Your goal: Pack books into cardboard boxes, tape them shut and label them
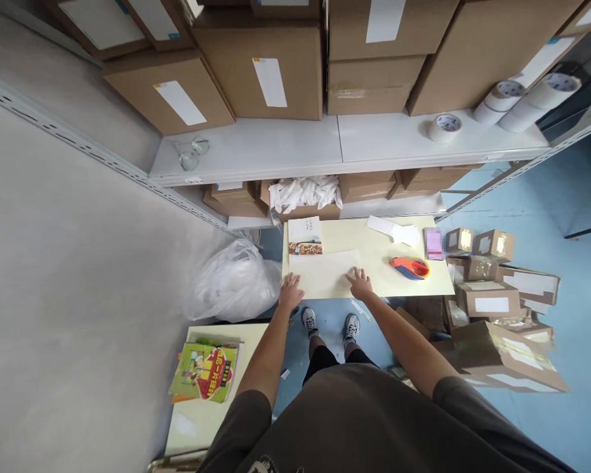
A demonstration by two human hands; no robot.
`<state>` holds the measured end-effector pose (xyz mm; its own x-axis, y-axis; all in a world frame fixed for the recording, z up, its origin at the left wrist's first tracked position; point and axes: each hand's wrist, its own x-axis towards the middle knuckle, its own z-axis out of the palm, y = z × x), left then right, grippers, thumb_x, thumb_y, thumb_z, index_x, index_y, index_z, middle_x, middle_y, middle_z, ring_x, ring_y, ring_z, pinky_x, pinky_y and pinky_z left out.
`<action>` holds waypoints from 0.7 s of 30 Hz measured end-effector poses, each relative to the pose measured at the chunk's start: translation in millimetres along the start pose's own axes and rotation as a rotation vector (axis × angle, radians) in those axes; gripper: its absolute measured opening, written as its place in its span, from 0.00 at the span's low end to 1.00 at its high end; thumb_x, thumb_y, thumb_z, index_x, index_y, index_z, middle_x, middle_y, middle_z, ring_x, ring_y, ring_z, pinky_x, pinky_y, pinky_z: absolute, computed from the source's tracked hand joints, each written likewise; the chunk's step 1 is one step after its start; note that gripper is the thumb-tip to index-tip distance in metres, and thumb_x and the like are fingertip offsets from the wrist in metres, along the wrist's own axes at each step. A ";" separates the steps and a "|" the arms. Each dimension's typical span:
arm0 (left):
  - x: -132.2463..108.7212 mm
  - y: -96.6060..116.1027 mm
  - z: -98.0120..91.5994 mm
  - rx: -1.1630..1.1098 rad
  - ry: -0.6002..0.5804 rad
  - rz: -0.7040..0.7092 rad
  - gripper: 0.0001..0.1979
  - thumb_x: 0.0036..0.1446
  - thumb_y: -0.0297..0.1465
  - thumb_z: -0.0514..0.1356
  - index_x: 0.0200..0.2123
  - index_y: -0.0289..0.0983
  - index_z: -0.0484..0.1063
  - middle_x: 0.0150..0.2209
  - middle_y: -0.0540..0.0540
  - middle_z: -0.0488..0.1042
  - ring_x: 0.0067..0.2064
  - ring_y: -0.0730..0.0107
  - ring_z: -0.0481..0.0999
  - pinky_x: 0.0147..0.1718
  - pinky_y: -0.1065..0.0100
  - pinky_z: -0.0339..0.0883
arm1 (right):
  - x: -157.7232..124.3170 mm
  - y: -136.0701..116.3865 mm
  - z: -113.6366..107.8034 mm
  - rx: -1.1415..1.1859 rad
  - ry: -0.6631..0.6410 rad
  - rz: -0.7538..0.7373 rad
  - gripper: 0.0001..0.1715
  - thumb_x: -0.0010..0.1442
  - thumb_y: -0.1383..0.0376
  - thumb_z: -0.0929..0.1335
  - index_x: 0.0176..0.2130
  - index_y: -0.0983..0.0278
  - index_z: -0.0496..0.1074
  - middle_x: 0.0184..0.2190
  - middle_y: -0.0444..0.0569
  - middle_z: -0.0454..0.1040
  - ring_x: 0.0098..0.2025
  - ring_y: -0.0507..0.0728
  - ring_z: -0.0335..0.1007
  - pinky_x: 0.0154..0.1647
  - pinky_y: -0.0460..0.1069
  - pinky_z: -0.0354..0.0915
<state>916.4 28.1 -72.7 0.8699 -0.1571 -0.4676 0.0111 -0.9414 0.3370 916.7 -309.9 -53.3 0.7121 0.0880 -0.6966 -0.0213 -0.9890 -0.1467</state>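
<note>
My left hand (291, 291) rests flat at the near left of a pale, thin sheet (320, 274), probably paper, lying on a cream table (374, 246). My right hand (359, 283) touches the sheet's right end with its fingers spread, holding nothing. Just beyond the sheet lies a small illustrated book (305, 235). To the right of my right hand, an orange and blue tape dispenser (410, 267) lies on the table. Farther back are white paper slips (393, 230) and a small pink packet (434, 244).
Shelves hold cardboard boxes (261, 66) and white tape rolls (446, 127) ahead. A white plastic bag (234, 282) sits left of the table. Small parcels (492, 295) are heaped on the floor to the right. Picture books (204, 371) lie on a lower table at near left.
</note>
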 end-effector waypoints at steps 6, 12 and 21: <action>41.7 -2.3 -17.6 -0.203 0.252 -0.123 0.33 0.70 0.39 0.57 0.75 0.34 0.63 0.75 0.34 0.61 0.77 0.50 0.58 0.75 0.55 0.52 | 5.4 -30.8 -2.7 0.025 0.021 -0.148 0.48 0.70 0.65 0.65 0.81 0.51 0.46 0.83 0.51 0.30 0.83 0.70 0.28 0.77 0.65 0.48; 136.3 -12.9 -44.3 -0.504 0.323 -0.303 0.37 0.65 0.41 0.63 0.72 0.31 0.64 0.67 0.27 0.73 0.69 0.43 0.70 0.68 0.51 0.62 | 6.4 -25.3 3.0 -0.008 -0.055 -0.007 0.57 0.65 0.72 0.64 0.81 0.48 0.39 0.83 0.44 0.25 0.83 0.66 0.25 0.77 0.68 0.47; 171.4 -57.6 -65.7 -0.575 0.155 -0.417 0.16 0.67 0.40 0.65 0.46 0.33 0.84 0.49 0.30 0.84 0.59 0.41 0.80 0.55 0.54 0.72 | 44.6 -58.6 -32.5 0.225 0.242 0.018 0.41 0.68 0.68 0.64 0.77 0.61 0.61 0.78 0.55 0.57 0.81 0.67 0.46 0.77 0.62 0.56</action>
<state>1097.3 75.0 -118.6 0.7960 0.2651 -0.5442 0.5776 -0.6015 0.5519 972.5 -252.0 -52.9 0.8555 0.0135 -0.5175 -0.1707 -0.9364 -0.3066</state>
